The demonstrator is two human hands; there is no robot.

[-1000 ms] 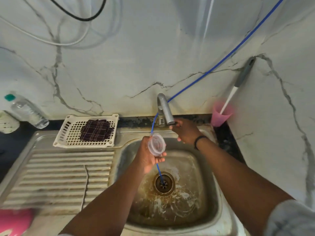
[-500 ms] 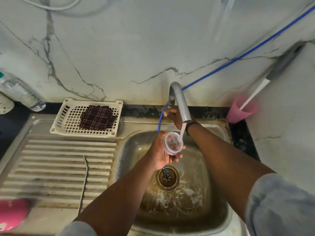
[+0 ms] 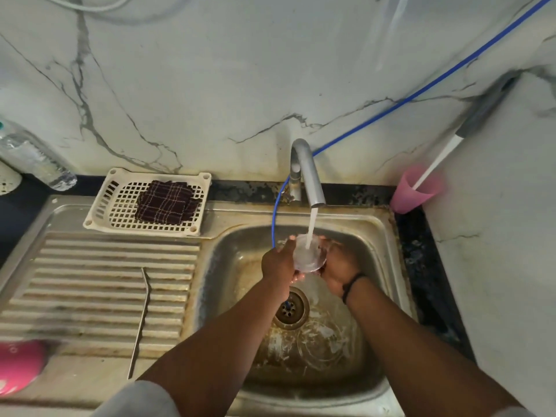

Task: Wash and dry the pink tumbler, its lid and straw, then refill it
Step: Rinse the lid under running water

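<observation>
Over the steel sink (image 3: 382, 266) I hold the clear round lid (image 3: 310, 257) under water running from the grey tap (image 3: 307, 173). My left hand (image 3: 278, 264) grips the lid's left edge. My right hand (image 3: 338, 266) holds its right side, fingers partly hidden behind it. The pink tumbler (image 3: 19, 367) lies blurred at the bottom left on the draining board. A long bent straw (image 3: 140, 323) lies on the ribbed board.
A white plastic basket (image 3: 99, 206) holding a dark checked cloth (image 3: 167, 201) sits behind the board. A water bottle (image 3: 33, 156) leans at far left. A pink cup (image 3: 416, 189) with a brush stands at the right corner. A blue hose (image 3: 421, 85) runs into the drain.
My right hand left the tap handle and came down to the lid. Water now streams onto the lid, which sits lower in the sink.
</observation>
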